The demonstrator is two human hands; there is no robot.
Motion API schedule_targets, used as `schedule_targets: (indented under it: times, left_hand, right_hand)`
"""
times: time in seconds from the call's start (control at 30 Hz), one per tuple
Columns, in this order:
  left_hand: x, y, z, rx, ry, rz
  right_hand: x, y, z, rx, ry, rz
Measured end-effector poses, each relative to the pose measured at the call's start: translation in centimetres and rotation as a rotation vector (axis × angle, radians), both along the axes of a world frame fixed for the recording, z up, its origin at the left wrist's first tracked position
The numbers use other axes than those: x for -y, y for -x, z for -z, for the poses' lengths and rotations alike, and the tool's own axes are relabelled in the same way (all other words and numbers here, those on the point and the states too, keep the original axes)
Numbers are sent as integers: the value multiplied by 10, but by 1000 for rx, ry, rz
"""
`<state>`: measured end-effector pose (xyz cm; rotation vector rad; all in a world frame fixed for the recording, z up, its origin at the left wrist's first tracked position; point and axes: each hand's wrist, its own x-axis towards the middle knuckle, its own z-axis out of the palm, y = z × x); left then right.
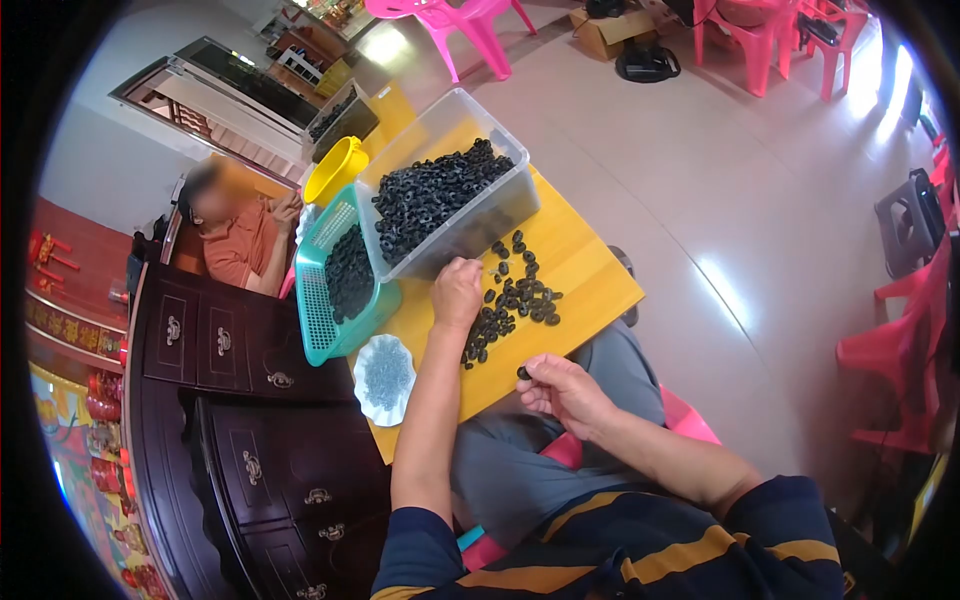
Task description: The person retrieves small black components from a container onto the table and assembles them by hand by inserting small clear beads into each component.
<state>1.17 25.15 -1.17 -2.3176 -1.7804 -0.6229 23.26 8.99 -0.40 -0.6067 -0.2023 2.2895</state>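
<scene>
Between the thumb and fingers of my right hand (pixel 565 392) is a small black ring (pixel 523 373), held just past the near edge of the yellow table (pixel 590 285). My left hand (pixel 457 292) is closed beside the clear plastic bin (pixel 515 195); what it holds, if anything, is too small to make out. Loose black rings (pixel 515 308) lie on the table between my hands. Many black pieces (pixel 435 200) fill the clear bin. Left of my forearm, a white scalloped dish (pixel 383 380) holds small clear bits.
A teal basket (pixel 318 300) of black pieces and a yellow container (pixel 337 170) stand left of the bin. Another person (pixel 240 240) sits beyond them. Dark wooden drawers (pixel 255 340) flank the table at left. Pink chairs (pixel 890 370) stand at right.
</scene>
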Motion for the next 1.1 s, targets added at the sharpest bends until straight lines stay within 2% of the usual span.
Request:
schedule_targets:
  times: [0.07, 0.13, 0.23, 0.3, 0.43, 0.5, 0.67, 0.9, 1.1]
  left_hand:
    - [4, -2, -6, -33, -18, 17]
    - [14, -10, -22, 129, -108, 36]
    - [39, -16, -39, 534, -1, -21]
    - [62, -19, -50, 1057, 305, -46]
    - [110, -27, -50, 1450, 444, 11]
    - [133, -37, -51, 1529, 456, 19]
    - [170, -55, -48, 1557, 412, 23]
    - [182, -62, -49, 1573, 392, 66]
    - [185, -66, -42, 1453, 370, 48]
  right_hand:
    - [0, 1, 0, 4, -10, -1]
    - [0, 2, 1, 8, -24, 7]
    - [2, 4, 2, 37, -63, 14]
    - [3, 5, 2, 63, -92, 6]
    - [2, 6, 2, 75, -84, 0]
    - [3, 6, 5, 67, -172, 31]
    - [3, 7, -1, 52, -188, 86]
    - [7, 9, -1, 67, -250, 77]
    - [7, 9, 1, 90, -289, 84]
